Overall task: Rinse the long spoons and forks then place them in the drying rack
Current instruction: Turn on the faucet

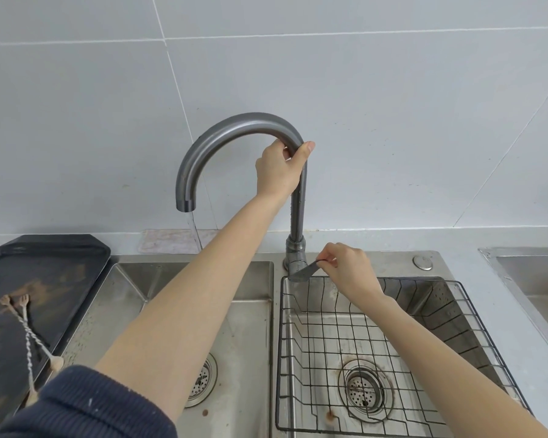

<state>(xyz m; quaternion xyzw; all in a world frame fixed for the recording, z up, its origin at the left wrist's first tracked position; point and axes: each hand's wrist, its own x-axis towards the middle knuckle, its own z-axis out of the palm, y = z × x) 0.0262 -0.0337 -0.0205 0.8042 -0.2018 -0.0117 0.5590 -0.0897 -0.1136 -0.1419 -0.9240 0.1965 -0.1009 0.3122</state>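
Presently: left hand (277,172) grasping faucet neck (234,128), aiming its stream into left basin (133,289); right hand (348,267) pinching lever (306,271), presumably setting flow; cutlery (26,330) waiting on left tray (60,248); drying rack (456,320) right.

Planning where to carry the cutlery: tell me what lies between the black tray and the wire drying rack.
The head view shows the left sink basin, water running into it from the faucet spout, between the black tray and the wire drying rack.

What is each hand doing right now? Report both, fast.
Left hand: closed, gripping the curved grey metal faucet spout.
Right hand: closed, pinching the flat grey metal faucet lever.
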